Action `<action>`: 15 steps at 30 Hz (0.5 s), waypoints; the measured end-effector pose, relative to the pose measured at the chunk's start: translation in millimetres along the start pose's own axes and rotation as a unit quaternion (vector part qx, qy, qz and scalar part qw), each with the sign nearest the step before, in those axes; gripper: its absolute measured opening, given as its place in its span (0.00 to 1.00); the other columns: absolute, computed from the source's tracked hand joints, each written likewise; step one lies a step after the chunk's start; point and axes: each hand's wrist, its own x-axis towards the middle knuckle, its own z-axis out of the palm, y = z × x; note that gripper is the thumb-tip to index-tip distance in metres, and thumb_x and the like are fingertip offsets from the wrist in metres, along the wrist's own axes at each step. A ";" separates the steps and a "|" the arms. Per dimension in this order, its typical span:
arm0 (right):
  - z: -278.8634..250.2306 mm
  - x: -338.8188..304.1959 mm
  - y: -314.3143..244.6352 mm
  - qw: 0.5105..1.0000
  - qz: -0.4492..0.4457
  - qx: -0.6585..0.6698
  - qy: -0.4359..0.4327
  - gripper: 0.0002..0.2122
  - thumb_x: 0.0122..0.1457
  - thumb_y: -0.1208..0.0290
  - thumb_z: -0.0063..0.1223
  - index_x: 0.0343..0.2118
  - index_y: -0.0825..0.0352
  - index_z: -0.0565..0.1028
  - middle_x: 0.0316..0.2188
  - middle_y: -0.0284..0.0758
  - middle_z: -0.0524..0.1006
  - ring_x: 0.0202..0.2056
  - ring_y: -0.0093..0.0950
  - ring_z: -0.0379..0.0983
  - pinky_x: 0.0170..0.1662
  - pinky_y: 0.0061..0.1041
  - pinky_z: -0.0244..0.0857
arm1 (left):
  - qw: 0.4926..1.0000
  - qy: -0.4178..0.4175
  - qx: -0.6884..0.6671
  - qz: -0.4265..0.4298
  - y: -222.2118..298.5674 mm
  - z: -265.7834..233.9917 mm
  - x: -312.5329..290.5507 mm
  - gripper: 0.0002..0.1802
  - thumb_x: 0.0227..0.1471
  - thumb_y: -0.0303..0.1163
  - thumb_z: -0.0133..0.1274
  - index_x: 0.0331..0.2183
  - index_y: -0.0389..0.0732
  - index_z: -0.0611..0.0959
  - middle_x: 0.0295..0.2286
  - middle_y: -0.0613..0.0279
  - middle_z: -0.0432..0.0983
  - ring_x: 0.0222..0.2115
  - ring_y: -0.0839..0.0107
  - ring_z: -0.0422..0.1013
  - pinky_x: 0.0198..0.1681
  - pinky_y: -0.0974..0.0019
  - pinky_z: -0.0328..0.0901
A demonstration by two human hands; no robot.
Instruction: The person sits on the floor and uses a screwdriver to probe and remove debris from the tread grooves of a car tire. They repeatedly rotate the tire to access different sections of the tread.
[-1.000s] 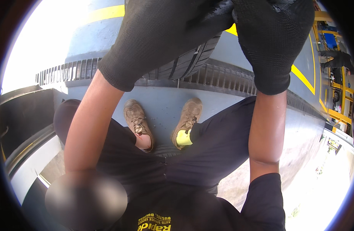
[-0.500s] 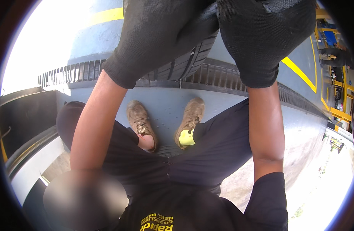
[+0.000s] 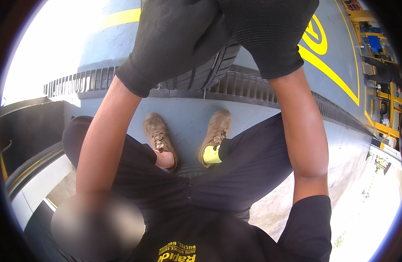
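Both my hands wear black knit gloves and reach forward to the top edge of the view. My left hand (image 3: 177, 41) is over a black tire (image 3: 205, 72), which stands with its grooved tread facing me. My right hand (image 3: 270, 35) is beside the left one, overlapping it near the top of the tire. The fingers of both hands are hidden behind the gloves' backs or cut off by the edge. Whether either hand grips the tire does not show.
A dark drain grate (image 3: 249, 89) crosses the blue-grey floor (image 3: 183, 113) behind the tire. My brown shoes (image 3: 218, 126) rest on this side of it. Another tire (image 3: 192, 170) shows beneath me. A dark box-like structure (image 3: 32, 126) stands at left. Far right, a person (image 3: 384, 70) is near yellow racks (image 3: 386, 129).
My right hand has moved left, closer to my left hand, uncovering more yellow floor marking. My left hand has shifted only slightly. The tire looks nearly unmoved.
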 end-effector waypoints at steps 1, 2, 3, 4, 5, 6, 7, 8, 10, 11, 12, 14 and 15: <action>-0.3 -2.3 1.9 1.000 0.016 0.025 0.007 0.10 0.52 0.73 0.58 0.27 0.68 0.67 0.16 0.39 0.71 0.19 0.36 0.73 0.25 0.29 0.64 | 1.000 -0.006 -0.002 0.015 -0.7 -0.2 2.6 0.17 0.41 0.26 0.52 0.38 0.32 0.78 0.36 0.46 0.73 0.40 0.44 0.69 0.45 0.48 0.66; 6.0 -4.3 13.3 0.999 0.008 0.032 0.030 0.10 0.52 0.72 0.58 0.27 0.68 0.66 0.15 0.38 0.70 0.18 0.34 0.72 0.24 0.29 0.64 | 0.999 -0.032 0.009 0.032 -3.4 -4.7 5.4 0.17 0.41 0.26 0.53 0.37 0.32 0.78 0.36 0.46 0.73 0.39 0.44 0.69 0.45 0.48 0.66; 11.8 -7.5 20.4 0.998 0.010 0.049 0.035 0.10 0.53 0.72 0.58 0.27 0.68 0.66 0.15 0.37 0.69 0.17 0.32 0.70 0.24 0.29 0.63 | 0.997 -0.065 0.011 0.029 -4.8 -11.6 5.6 0.17 0.41 0.26 0.53 0.38 0.32 0.78 0.37 0.46 0.73 0.40 0.44 0.69 0.46 0.48 0.66; 15.6 -8.5 27.0 0.997 0.010 0.062 0.040 0.10 0.54 0.72 0.58 0.27 0.67 0.66 0.15 0.35 0.68 0.17 0.29 0.69 0.23 0.28 0.62 | 0.995 -0.095 0.009 0.027 -6.3 -17.4 7.8 0.17 0.42 0.27 0.54 0.38 0.32 0.79 0.37 0.46 0.73 0.40 0.43 0.69 0.46 0.48 0.66; 14.0 -9.2 32.5 0.996 0.017 0.079 0.027 0.10 0.55 0.72 0.58 0.27 0.67 0.66 0.14 0.33 0.67 0.16 0.25 0.67 0.23 0.26 0.61 | 0.992 -0.125 -0.005 0.007 -5.9 -22.6 10.3 0.17 0.42 0.27 0.55 0.38 0.32 0.79 0.38 0.45 0.74 0.41 0.43 0.69 0.47 0.48 0.66; 12.2 -7.5 30.5 0.994 0.036 0.103 0.011 0.10 0.56 0.72 0.57 0.27 0.66 0.66 0.15 0.31 0.66 0.17 0.22 0.65 0.22 0.24 0.60 | 0.992 -0.125 -0.010 -0.006 -6.1 -25.1 11.8 0.17 0.43 0.27 0.55 0.39 0.32 0.79 0.39 0.45 0.74 0.43 0.43 0.69 0.48 0.48 0.65; 10.3 -6.1 28.1 0.990 0.056 0.127 -0.003 0.10 0.58 0.72 0.57 0.27 0.66 0.66 0.15 0.29 0.65 0.17 0.18 0.64 0.22 0.22 0.58 | 0.992 -0.125 -0.016 -0.018 -6.0 -27.4 13.0 0.18 0.44 0.27 0.56 0.40 0.32 0.79 0.41 0.45 0.74 0.44 0.43 0.69 0.49 0.48 0.65; 4.3 -8.0 23.2 0.984 0.087 0.157 -0.018 0.09 0.59 0.72 0.56 0.27 0.65 0.66 0.15 0.27 0.65 0.18 0.15 0.62 0.22 0.20 0.57 | 0.995 -0.093 -0.014 -0.021 -4.0 -25.4 12.5 0.18 0.45 0.27 0.56 0.41 0.32 0.79 0.42 0.45 0.74 0.45 0.44 0.69 0.51 0.49 0.65; -5.6 -9.6 12.4 0.965 0.135 0.223 0.000 0.09 0.61 0.72 0.56 0.28 0.64 0.67 0.17 0.23 0.66 0.20 0.10 0.60 0.22 0.16 0.54 | 0.998 -0.058 0.012 -0.026 -7.8 -28.1 7.2 0.19 0.49 0.29 0.55 0.43 0.32 0.78 0.45 0.45 0.74 0.48 0.45 0.69 0.54 0.49 0.64; -20.3 -12.7 21.9 0.976 0.089 0.197 0.010 0.07 0.63 0.71 0.55 0.33 0.66 0.69 0.21 0.26 0.70 0.23 0.15 0.65 0.26 0.19 0.58 | 0.998 -0.053 0.030 -0.027 -14.6 -29.0 2.1 0.19 0.51 0.30 0.55 0.45 0.32 0.78 0.46 0.45 0.74 0.50 0.45 0.68 0.55 0.50 0.63; -33.4 -17.8 31.8 0.984 0.047 0.172 0.023 0.07 0.64 0.70 0.54 0.37 0.68 0.71 0.25 0.30 0.74 0.25 0.20 0.70 0.29 0.23 0.63 | 0.996 -0.049 0.053 -0.044 -17.4 -32.0 -2.6 0.20 0.53 0.32 0.53 0.47 0.32 0.77 0.47 0.45 0.73 0.51 0.46 0.68 0.56 0.51 0.62; -61.8 -9.0 38.0 0.987 0.032 0.143 0.062 0.10 0.67 0.68 0.49 0.43 0.71 0.75 0.30 0.37 0.81 0.27 0.28 0.79 0.35 0.30 0.76 | 0.990 -0.039 0.096 -0.095 -16.6 -38.9 -8.3 0.21 0.58 0.34 0.49 0.50 0.33 0.75 0.49 0.45 0.72 0.53 0.48 0.67 0.59 0.52 0.60; -70.2 -2.1 48.6 0.992 0.019 0.118 0.046 0.09 0.66 0.68 0.51 0.38 0.70 0.76 0.30 0.38 0.81 0.27 0.26 0.79 0.34 0.28 0.75 | 0.984 -0.032 0.121 -0.126 -15.4 -43.4 -10.8 0.22 0.61 0.36 0.47 0.52 0.33 0.74 0.50 0.45 0.72 0.54 0.49 0.66 0.59 0.52 0.59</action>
